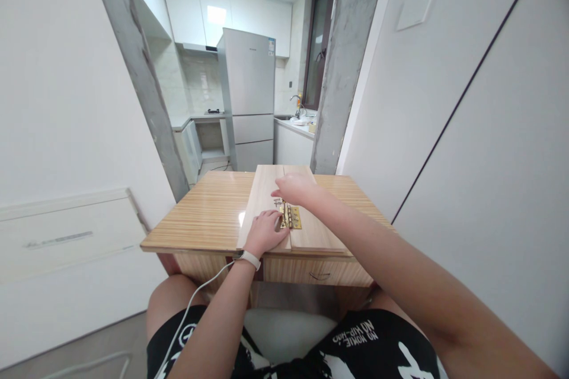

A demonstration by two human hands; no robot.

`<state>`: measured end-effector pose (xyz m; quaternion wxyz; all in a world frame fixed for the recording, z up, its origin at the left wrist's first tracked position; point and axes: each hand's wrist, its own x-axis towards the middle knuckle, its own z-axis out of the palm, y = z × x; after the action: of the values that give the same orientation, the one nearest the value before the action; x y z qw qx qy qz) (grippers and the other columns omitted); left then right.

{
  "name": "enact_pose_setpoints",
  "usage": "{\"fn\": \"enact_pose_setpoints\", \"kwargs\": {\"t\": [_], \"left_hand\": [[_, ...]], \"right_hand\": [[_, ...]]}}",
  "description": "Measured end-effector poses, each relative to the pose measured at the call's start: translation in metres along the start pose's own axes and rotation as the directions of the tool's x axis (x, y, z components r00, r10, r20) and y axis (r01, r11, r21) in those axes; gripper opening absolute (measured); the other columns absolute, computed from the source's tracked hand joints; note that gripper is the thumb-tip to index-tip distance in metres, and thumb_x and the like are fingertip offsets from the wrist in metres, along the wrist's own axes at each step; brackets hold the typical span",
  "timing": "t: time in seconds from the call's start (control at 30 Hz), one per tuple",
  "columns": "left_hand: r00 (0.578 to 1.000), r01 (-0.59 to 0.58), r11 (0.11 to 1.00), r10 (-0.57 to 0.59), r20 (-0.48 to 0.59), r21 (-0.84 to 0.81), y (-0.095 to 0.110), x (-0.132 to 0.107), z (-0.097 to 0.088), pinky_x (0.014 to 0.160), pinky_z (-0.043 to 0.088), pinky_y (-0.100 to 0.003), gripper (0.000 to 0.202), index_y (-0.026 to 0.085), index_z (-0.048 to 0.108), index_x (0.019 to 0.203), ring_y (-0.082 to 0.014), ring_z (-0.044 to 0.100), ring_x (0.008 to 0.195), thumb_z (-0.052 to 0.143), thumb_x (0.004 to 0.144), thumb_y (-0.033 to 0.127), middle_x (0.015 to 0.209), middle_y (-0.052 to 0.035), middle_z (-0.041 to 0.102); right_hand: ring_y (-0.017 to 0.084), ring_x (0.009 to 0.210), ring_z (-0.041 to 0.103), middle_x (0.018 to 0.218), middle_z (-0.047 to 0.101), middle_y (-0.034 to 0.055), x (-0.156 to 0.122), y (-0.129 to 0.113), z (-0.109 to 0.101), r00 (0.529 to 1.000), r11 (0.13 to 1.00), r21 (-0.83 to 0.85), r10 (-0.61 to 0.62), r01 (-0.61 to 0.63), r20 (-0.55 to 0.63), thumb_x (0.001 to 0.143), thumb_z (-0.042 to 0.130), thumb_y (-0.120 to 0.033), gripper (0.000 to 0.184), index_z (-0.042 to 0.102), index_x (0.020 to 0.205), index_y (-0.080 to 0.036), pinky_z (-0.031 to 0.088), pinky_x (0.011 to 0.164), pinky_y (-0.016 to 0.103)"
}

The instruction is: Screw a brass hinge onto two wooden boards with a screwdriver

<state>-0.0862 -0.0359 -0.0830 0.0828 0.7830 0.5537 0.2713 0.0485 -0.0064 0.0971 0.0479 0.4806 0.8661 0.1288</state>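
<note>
Two pale wooden boards lie side by side on the table, the left board (260, 189) and the right board (317, 234), with a seam between them. A brass hinge (291, 217) lies across that seam, opened flat. My left hand (265, 232) rests on the left board, its thumb and fingers at the hinge's left leaf, holding it against the wood. Several small screws (277, 202) lie on the left board just beyond the hinge. Above them is my right hand (296, 188), its fingers curled together; whatever is between the fingertips is hidden.
The boards lie on a wood-grain table (204, 207) with a drawer (311, 274) at its front. A white cable (195, 296) runs beside my left forearm. Beyond the table stand a grey fridge (249, 83) and a kitchen counter. White walls flank both sides.
</note>
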Motion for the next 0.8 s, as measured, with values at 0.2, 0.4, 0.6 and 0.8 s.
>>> {"fn": "enact_pose_setpoints", "kwargs": {"t": [0.2,0.4,0.6,0.8], "left_hand": [[1.0,-0.006,1.0,0.006,-0.013,0.002,-0.001,0.0001,0.0008,0.113,0.044,-0.045,0.046,0.027,0.067,0.134,-0.0303,0.057,0.137,0.07,0.092,0.046,0.143,-0.0073,0.068],[1.0,0.0,1.0,0.0,-0.011,0.003,-0.0013,0.0001,0.0015,0.113,0.044,-0.045,0.044,0.028,0.068,0.133,-0.0303,0.058,0.137,0.069,0.093,0.046,0.144,-0.0078,0.068],[1.0,-0.01,1.0,0.01,-0.014,0.001,-0.0034,0.0006,0.0025,0.112,0.044,-0.045,0.046,0.028,0.067,0.134,-0.03,0.058,0.137,0.07,0.093,0.047,0.143,-0.007,0.068],[1.0,-0.015,1.0,0.015,-0.021,-0.003,-0.0041,0.0005,0.0034,0.113,0.044,-0.045,0.046,0.028,0.067,0.135,-0.0304,0.057,0.137,0.07,0.092,0.046,0.143,-0.007,0.069]], "right_hand": [[0.031,0.115,0.075,0.12,0.078,0.0218,0.0028,0.0056,0.0037,1.0,1.0,-0.012,-0.023,0.023,0.008,0.105,0.062,-0.048,0.04,0.078,0.122,-0.016,0.055,0.093,0.034],[0.028,0.116,0.074,0.123,0.079,0.0152,0.0076,0.0071,0.0046,0.993,0.993,0.032,-0.116,0.115,0.02,0.097,0.072,-0.031,0.031,0.074,0.125,-0.019,0.054,0.089,0.03],[0.029,0.115,0.075,0.121,0.078,0.0197,0.0023,0.0009,-0.0001,0.996,0.997,0.028,-0.074,0.072,0.056,0.096,0.075,-0.039,0.039,0.074,0.127,-0.014,0.055,0.089,0.03],[0.033,0.115,0.075,0.119,0.078,0.0243,0.0002,0.001,-0.0027,1.0,1.0,-0.016,-0.005,0.005,0.028,0.102,0.065,-0.054,0.046,0.079,0.119,-0.014,0.056,0.093,0.035]]}}
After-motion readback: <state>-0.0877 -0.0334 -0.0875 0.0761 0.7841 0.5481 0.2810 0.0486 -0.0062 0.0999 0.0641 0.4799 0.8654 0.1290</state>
